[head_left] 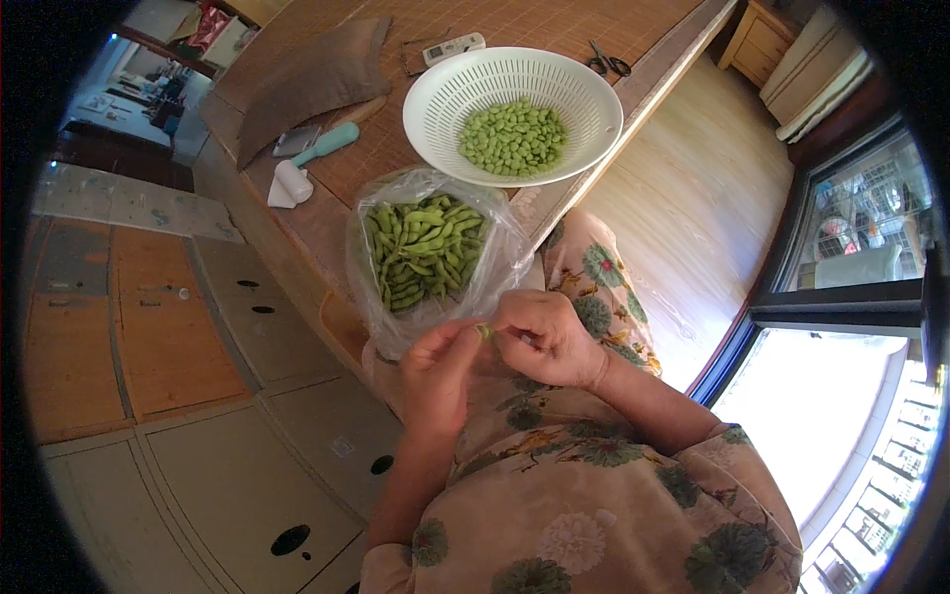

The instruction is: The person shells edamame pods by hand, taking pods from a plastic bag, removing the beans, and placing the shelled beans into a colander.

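On the near edge of a brown mat-covered surface (554, 22): clear plastic bag (510, 238), mouth open, full of green pods (426, 243). Both hands are just on the near side of it, over the person's floral clothing (574, 540). Left hand (440, 371): thumb and forefinger pinched on a small green piece (484, 331). Right hand (549, 339): fingers curled in, tips closed on the same piece from the right. Piece mostly hidden; can't tell pod or bean.

Far side of the bag, to the right: white slotted colander (440, 109), shelled green beans (513, 137) in the bottom. Scissors (608, 61) at its far right, pale remote (454, 48) at its far left. Left part of the surface: brown cushion (317, 84), turquoise-handled tool (332, 142), white roll (290, 185) near the edge.

Room: pale wood-grain floor (693, 168) to the right, small wooden cabinet (760, 45) at the far right with striped cloth (816, 74) beside it. Bright dark-framed window (807, 416) near right. Left: orange-brown wooden doors (178, 307), then beige panels (228, 485) with dark oval cutouts nearer.
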Available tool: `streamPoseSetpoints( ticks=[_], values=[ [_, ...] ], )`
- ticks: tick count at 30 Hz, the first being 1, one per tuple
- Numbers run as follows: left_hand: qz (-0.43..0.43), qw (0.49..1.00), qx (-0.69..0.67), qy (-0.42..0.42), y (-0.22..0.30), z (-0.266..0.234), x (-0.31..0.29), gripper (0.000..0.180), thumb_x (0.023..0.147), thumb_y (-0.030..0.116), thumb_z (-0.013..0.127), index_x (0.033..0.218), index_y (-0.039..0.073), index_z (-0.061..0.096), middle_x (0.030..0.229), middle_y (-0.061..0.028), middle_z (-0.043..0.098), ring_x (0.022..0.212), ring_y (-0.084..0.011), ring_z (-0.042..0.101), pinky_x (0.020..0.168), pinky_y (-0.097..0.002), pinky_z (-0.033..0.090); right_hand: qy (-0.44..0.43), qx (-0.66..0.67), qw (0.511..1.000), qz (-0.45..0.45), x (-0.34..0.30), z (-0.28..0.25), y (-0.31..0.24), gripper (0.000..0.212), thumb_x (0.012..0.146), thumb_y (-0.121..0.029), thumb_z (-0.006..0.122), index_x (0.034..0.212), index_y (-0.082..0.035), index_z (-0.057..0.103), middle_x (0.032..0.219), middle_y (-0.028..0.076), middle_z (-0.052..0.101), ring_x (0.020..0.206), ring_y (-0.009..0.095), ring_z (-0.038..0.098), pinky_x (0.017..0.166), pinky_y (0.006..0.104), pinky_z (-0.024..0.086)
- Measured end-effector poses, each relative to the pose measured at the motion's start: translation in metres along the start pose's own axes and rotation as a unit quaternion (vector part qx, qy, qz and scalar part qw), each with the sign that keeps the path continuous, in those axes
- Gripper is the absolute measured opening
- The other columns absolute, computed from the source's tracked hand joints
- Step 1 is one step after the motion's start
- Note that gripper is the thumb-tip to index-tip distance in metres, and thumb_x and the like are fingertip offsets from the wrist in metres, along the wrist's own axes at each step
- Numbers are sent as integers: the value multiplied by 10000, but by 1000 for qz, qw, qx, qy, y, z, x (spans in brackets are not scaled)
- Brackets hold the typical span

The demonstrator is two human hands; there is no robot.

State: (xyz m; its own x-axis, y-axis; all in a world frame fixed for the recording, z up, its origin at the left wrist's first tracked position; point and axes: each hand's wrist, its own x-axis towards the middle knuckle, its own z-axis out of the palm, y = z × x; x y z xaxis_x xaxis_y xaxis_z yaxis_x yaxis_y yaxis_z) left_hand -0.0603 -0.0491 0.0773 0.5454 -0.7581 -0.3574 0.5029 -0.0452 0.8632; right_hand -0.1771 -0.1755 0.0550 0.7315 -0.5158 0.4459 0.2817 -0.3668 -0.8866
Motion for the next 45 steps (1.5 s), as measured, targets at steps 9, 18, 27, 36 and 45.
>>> streamPoseSetpoints(
  ticks=[9, 18, 27, 36, 45],
  values=[
    [84, 994, 72, 7, 2, 3, 3, 154, 897, 11, 616, 1039, -36, 653, 963, -64, 678, 854, -107, 622, 790, -242, 492, 41, -21, 999, -19, -1, 7, -8, 185, 772, -23, 687, 944, -37, 619, 909, 115, 596, 829, 297, 608, 723, 353, 502],
    [151, 974, 167, 21, 5, 8, 0, 159, 891, 16, 628, 1046, -14, 639, 943, -35, 663, 851, -81, 597, 782, -222, 476, 22, 7, 998, 60, -3, 9, -6, 212, 774, 26, 688, 945, -29, 575, 902, 96, 567, 801, 232, 599, 702, 319, 495],
    [160, 975, 152, 38, 4, 11, 2, 158, 896, 23, 626, 1049, -16, 638, 956, -39, 655, 844, -79, 593, 774, -217, 477, 50, -87, 995, 3, -1, 10, 0, 202, 752, 40, 678, 908, -25, 568, 883, 122, 578, 805, 280, 608, 700, 341, 500],
    [157, 973, 139, 91, 11, -8, 4, 179, 882, 52, 636, 1048, -14, 635, 930, -68, 649, 837, -154, 605, 793, -306, 485, 192, -208, 958, 42, 84, -64, 21, 220, 808, 92, 589, 1005, 1, 623, 995, 98, 634, 841, 182, 624, 759, 283, 508],
    [204, 944, 77, 246, 20, -105, 11, 207, 879, 53, 639, 1082, 12, 630, 991, -57, 639, 863, -138, 607, 773, -264, 518, 182, -244, 952, -28, 81, -73, 27, 183, 792, 98, 574, 929, 9, 657, 974, 162, 655, 900, 339, 646, 788, 359, 518]
  ],
)
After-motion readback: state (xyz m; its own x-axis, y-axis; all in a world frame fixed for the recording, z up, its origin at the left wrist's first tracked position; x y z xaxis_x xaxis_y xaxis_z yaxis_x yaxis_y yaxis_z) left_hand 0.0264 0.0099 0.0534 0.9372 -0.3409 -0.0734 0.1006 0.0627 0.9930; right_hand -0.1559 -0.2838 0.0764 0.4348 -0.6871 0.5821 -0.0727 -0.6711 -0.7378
